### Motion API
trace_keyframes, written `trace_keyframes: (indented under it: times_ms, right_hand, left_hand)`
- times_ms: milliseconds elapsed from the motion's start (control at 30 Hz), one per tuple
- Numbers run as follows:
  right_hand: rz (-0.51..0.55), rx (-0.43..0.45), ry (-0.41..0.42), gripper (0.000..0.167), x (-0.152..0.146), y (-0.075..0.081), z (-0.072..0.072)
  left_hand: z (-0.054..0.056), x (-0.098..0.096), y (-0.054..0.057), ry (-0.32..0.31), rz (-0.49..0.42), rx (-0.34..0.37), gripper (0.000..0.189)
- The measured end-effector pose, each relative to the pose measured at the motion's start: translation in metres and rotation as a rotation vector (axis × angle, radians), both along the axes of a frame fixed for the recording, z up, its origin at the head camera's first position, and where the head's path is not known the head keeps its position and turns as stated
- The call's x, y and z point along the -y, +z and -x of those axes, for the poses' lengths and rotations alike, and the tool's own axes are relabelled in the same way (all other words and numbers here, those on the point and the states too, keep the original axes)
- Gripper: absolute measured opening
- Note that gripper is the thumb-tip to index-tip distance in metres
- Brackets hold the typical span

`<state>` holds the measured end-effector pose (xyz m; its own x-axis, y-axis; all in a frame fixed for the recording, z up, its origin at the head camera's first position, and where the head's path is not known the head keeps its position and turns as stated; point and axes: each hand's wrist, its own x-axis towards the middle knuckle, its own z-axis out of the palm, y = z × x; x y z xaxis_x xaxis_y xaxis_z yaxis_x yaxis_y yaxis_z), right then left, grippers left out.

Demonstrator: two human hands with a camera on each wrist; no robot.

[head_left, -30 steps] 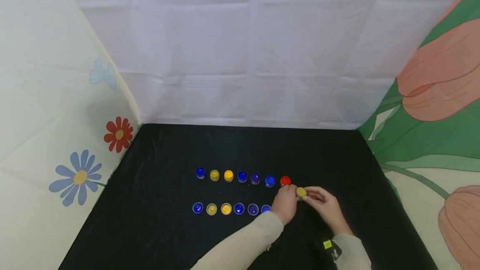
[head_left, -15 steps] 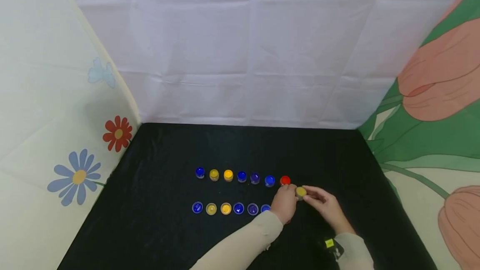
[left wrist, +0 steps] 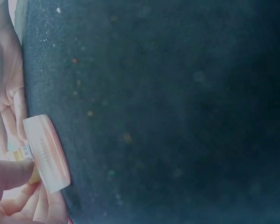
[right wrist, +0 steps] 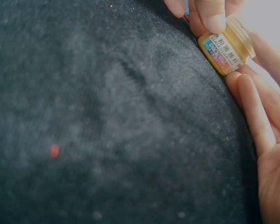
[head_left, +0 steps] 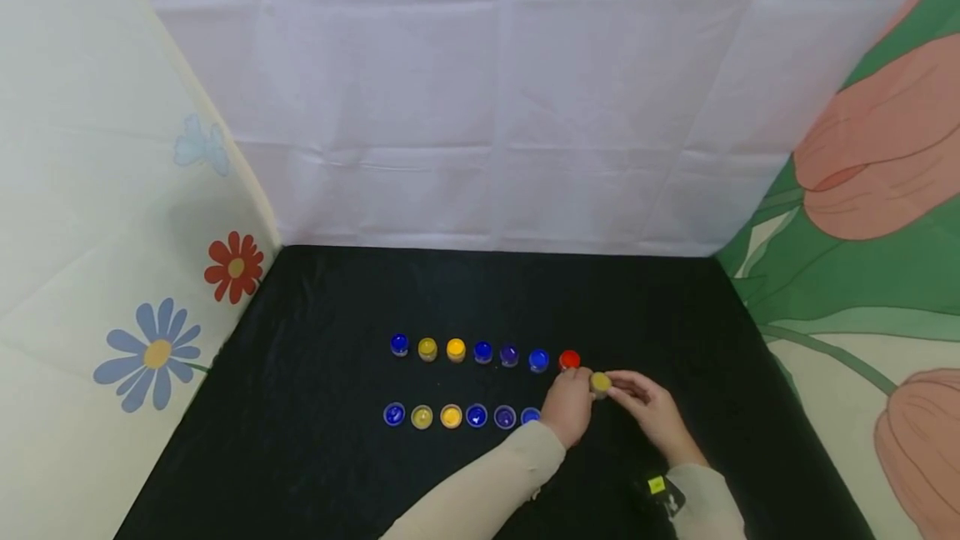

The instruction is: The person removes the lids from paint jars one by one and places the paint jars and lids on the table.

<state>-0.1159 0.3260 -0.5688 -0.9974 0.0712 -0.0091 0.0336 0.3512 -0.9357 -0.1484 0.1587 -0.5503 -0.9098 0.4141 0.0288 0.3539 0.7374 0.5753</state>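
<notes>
A small paint jar (head_left: 601, 383) with a yellow-olive top is between the two hands, just right of the red jar (head_left: 569, 359). My left hand (head_left: 567, 408) grips it; in the right wrist view the left thumb presses the labelled side of the yellow jar (right wrist: 221, 52). My right hand (head_left: 652, 417) pinches the jar from the right, its fingers around the clear rim (right wrist: 241, 36). In the left wrist view a clear, pinkish shallow lid (left wrist: 47, 153) stands in front of the jar and partly hides it.
Blue, yellow and purple jars (head_left: 483, 352) continue the back row leftward. Nearer lies a matching row of round, paint-stained lids (head_left: 476, 415), its right end hidden by the left hand. Black cloth (head_left: 315, 457) covers the table. A white sheet (head_left: 487, 107) hangs behind.
Both hands stay on the yellow paint jar with hardly any movement. The head view has shifted very slightly.
</notes>
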Motion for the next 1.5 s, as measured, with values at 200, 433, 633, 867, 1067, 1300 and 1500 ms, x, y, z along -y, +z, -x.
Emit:
trace_keyframes:
  times_ms: [200,433,633,867,1067,1300,1500]
  right_hand:
    - [0.022,0.013,0.008,0.038,0.0009,0.0002,-0.0006]
    - [-0.045,0.026,0.025,0.041,0.0,0.0024,-0.0006]
    - [-0.029,0.066,0.034,0.043,-0.0004,0.0044,0.0014]
    - [0.005,0.022,0.023,0.035,0.0022,0.0038,0.0014]
    - [-0.074,0.059,0.052,0.041,-0.0037,0.0035,0.0005]
    - [0.079,0.059,0.047,0.04,-0.0033,0.0035,0.0014]
    - [0.072,0.024,0.039,0.035,-0.0007,0.0024,0.0017]
  left_hand:
    - [-0.0007,0.0019,0.0013,-0.006,-0.004,0.019,0.021]
    - [-0.0001,0.0013,0.0007,-0.009,0.023,-0.008,0.023]
    - [-0.0006,0.0016,-0.0001,-0.006,0.035,-0.031,0.022]
    - [-0.0002,0.0014,-0.0016,-0.017,0.024,-0.039,0.019]
    - [0.0001,0.0009,-0.0033,-0.014,0.047,-0.04,0.021]
    - [-0.0006,0.0008,-0.0013,-0.018,0.053,-0.043,0.021]
    - [-0.0021,0.0025,0.0022,-0.024,0.047,-0.049,0.02]
